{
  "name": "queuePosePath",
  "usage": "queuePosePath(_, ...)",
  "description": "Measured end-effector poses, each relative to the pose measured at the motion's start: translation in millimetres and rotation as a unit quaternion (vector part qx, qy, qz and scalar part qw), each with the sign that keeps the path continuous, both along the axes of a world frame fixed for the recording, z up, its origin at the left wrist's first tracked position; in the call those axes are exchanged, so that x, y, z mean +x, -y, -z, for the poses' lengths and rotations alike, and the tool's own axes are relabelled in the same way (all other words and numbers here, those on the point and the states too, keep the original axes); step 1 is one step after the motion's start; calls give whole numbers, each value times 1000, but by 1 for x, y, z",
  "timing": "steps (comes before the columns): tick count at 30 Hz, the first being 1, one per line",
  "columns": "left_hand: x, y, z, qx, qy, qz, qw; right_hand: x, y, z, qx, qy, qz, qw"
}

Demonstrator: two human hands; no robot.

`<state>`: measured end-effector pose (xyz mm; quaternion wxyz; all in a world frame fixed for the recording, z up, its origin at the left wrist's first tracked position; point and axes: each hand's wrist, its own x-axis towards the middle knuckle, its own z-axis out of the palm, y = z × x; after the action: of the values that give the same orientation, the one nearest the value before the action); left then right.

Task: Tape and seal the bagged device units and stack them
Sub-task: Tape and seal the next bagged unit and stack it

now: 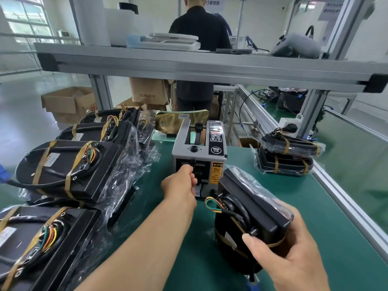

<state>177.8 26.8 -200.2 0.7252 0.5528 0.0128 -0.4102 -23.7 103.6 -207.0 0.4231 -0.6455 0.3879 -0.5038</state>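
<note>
Green mat [327, 227] (pale floor [21, 114] far left): right hand [294, 259] grips a unit [252, 208]; left hand [178, 183] curls at dispenser [197, 148], hold unclear.

I count seven units in view. Left group: four units [69, 169]; whether more lie beneath, I cannot tell. Right stack [285, 164]: two. In my right hand [294, 255]: one unit [252, 208]. Dispenser [197, 148]: one. Boxes [67, 101] on the floor: at least three. Person [199, 28] beyond the bench: one.
</note>
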Motion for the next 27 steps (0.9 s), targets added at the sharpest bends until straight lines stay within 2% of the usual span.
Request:
queuePosePath(2,-1,-17,-3,-23,61,15,998,-7,-1,-2,7,-3,-17,1000)
queuePosePath(4,-3,-45,-10,-109,151,66,980,-12,-3,-6,3,-2,-33,999)
queuePosePath(7,-15,-89,-26,-234,272,213,909,-11,-9,-14,-6,2,-43,999)
queuePosePath(9,-25,-104,-30,-215,326,299,871,-7,-11,-18,-19,19,-29,999)
queuePosePath(10,-29,-108,-32,-199,345,314,862,-4,-13,-20,-23,32,-15,999)
queuePosePath(13,-37,-113,-39,-184,354,323,858,4,-15,-29,-7,67,15,998)
queuePosePath(17,-34,-117,-45,-165,369,353,844,7,-15,-32,4,39,51,998)
queuePosePath(23,-32,-118,-53,-123,402,361,833,15,-19,-35,27,72,52,996)
queuePosePath(27,-36,-118,-54,-118,419,364,824,17,-23,-39,23,59,51,997)
